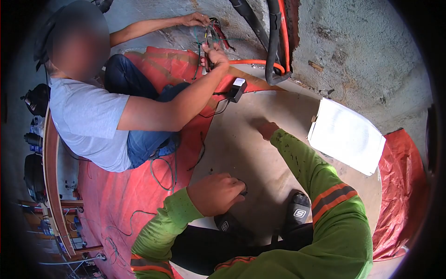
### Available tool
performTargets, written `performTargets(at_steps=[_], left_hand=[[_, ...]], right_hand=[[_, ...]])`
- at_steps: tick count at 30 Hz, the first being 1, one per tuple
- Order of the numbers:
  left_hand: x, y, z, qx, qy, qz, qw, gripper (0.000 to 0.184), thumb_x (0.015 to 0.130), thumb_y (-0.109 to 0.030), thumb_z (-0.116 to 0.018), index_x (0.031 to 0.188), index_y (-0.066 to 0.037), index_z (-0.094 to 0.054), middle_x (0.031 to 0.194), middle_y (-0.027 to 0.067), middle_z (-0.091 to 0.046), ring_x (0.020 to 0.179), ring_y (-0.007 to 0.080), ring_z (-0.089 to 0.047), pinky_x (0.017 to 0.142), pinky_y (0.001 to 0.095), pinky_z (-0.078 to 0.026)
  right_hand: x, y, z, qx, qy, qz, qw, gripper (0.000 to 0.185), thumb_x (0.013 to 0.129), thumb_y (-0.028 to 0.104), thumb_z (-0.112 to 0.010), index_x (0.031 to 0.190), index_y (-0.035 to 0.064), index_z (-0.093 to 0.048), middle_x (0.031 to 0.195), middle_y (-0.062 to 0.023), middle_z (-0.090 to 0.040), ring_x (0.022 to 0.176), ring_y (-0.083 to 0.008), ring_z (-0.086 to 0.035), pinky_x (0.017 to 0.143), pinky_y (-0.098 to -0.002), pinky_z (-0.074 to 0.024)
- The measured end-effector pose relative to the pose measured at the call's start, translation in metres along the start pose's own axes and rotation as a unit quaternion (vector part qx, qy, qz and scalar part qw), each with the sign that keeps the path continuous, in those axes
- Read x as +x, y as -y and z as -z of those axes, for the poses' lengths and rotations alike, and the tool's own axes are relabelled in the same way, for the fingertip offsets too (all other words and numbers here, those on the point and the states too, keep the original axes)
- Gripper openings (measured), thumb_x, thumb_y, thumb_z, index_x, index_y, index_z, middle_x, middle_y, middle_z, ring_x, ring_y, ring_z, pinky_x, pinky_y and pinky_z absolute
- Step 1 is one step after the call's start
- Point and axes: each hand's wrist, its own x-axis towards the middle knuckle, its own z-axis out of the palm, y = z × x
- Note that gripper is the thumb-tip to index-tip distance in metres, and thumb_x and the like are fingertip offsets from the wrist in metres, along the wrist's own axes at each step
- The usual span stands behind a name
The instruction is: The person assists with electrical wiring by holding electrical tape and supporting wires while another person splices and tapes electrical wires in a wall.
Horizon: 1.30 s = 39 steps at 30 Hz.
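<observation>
I see a room under construction or repair: loose wires (216, 32) from a rough concrete wall (362, 60), orange conduit (255, 62), red sheeting (116, 195) across the floor.

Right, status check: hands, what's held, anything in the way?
Left hand closed on small dark object. Right hand at board, grip unclear. Co-worker ahead left, at wall wires. White sheet by right arm.

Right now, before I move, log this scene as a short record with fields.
Left hand: closed on a small dark item
Right hand: near the tan board, grip unclear
Co-worker: seated, both hands at wires by the wall
Floor covering: red sheet
On board: white papers, right side
Black box: white label on top
</observation>
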Motion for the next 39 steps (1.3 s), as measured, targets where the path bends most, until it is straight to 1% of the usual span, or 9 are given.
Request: performTargets(at_steps=[9, 11, 15, 21, 24, 27, 31, 35, 39], left_hand=[[0.001, -0.001, 0.003, -0.001, 0.003, -0.004, 1.0, 0.022, 0.094, -0.022, -0.062, 0.099, -0.001, -0.059, 0.089, 0.0176, -0.063, 0.094, 0.0369, -0.062, 0.086, 0.0461, -0.047], [0.002, -0.001, 0.004, -0.004, 0.006, 0.001, 1.0, 0.022, 0.094, -0.022, -0.062, 0.099, -0.001, -0.059, 0.088, 0.0176, -0.063, 0.093, 0.0369, -0.062, 0.086, 0.0461, -0.047], [0.001, 0.0, 0.003, -0.005, 0.005, 0.0, 1.0, 0.021, 0.093, -0.021, -0.062, 0.099, -0.001, -0.06, 0.088, 0.0176, -0.063, 0.093, 0.0369, -0.062, 0.086, 0.046, -0.048], [0.002, 0.0, 0.004, -0.001, 0.012, 0.008, 1.0, 0.022, 0.093, -0.022, -0.063, 0.101, -0.001, -0.061, 0.09, 0.0175, -0.064, 0.093, 0.0368, -0.062, 0.086, 0.0459, -0.048], [0.002, -0.001, 0.005, 0.0, 0.014, 0.013, 1.0, 0.023, 0.093, -0.022, -0.063, 0.101, -0.001, -0.061, 0.09, 0.0173, -0.065, 0.094, 0.0369, -0.062, 0.086, 0.0459, -0.048], [0.002, -0.002, 0.005, -0.001, 0.013, 0.013, 1.0, 0.023, 0.093, -0.022, -0.062, 0.101, -0.001, -0.061, 0.091, 0.0173, -0.065, 0.094, 0.0369, -0.062, 0.086, 0.0459, -0.048], [0.001, -0.001, 0.004, 0.003, 0.012, 0.01, 1.0, 0.022, 0.094, -0.023, -0.062, 0.1, -0.001, -0.061, 0.091, 0.0174, -0.065, 0.094, 0.0367, -0.062, 0.086, 0.0459, -0.048], [0.0, -0.001, 0.003, 0.003, 0.009, 0.01, 1.0, 0.022, 0.093, -0.022, -0.062, 0.099, -0.001, -0.061, 0.09, 0.0172, -0.064, 0.093, 0.0366, -0.062, 0.086, 0.0461, -0.048], [0.0, 0.0, 0.002, 0.003, 0.002, 0.003, 1.0, 0.021, 0.093, -0.022, -0.062, 0.098, -0.001, -0.06, 0.089, 0.0172, -0.064, 0.093, 0.0367, -0.062, 0.086, 0.0464, -0.048]], right_hand=[[0.008, -0.01, -0.02, -0.013, -0.021, 0.009, 1.0, 0.019, 0.08, 0.007, -0.063, 0.097, 0.009, -0.07, 0.092, -0.0143, -0.072, 0.089, -0.0333, -0.072, 0.069, -0.0473, -0.0592], [-0.008, 0.007, 0.013, 0.039, -0.046, -0.024, 0.998, 0.016, 0.08, 0.007, -0.063, 0.094, 0.0085, -0.071, 0.091, -0.0142, -0.073, 0.089, -0.0333, -0.072, 0.069, -0.0474, -0.0593], [-0.008, 0.008, 0.019, 0.007, 0.0, -0.011, 1.0, 0.013, 0.08, 0.006, -0.063, 0.09, 0.0075, -0.071, 0.09, -0.0145, -0.073, 0.09, -0.0336, -0.072, 0.069, -0.0474, -0.0593], [-0.004, 0.004, 0.009, 0.002, -0.016, -0.007, 1.0, 0.015, 0.08, 0.006, -0.063, 0.092, 0.0085, -0.071, 0.091, -0.0145, -0.073, 0.088, -0.0337, -0.072, 0.069, -0.0471, -0.0591], [-0.006, 0.005, 0.015, -0.007, 0.01, -0.003, 1.0, 0.016, 0.08, 0.006, -0.063, 0.093, 0.0093, -0.071, 0.092, -0.0141, -0.073, 0.088, -0.0335, -0.072, 0.069, -0.0471, -0.0591], [-0.003, 0.003, 0.008, -0.009, -0.002, 0.004, 1.0, 0.015, 0.08, 0.006, -0.063, 0.093, 0.0093, -0.071, 0.091, -0.014, -0.073, 0.088, -0.0332, -0.072, 0.068, -0.0466, -0.0593], [-0.015, 0.013, 0.023, 0.023, -0.07, -0.015, 0.997, 0.015, 0.081, 0.007, -0.063, 0.093, 0.0091, -0.071, 0.091, -0.0136, -0.073, 0.088, -0.0326, -0.072, 0.068, -0.0458, -0.0594], [-0.014, 0.014, 0.024, 0.025, -0.062, -0.019, 0.998, 0.016, 0.081, 0.007, -0.062, 0.094, 0.0087, -0.071, 0.091, -0.0133, -0.073, 0.087, -0.0323, -0.072, 0.068, -0.0455, -0.0595], [-0.006, 0.006, 0.013, -0.013, 0.0, 0.003, 1.0, 0.017, 0.081, 0.006, -0.062, 0.095, 0.0083, -0.071, 0.091, -0.0133, -0.073, 0.088, -0.0323, -0.072, 0.069, -0.0452, -0.0596]])
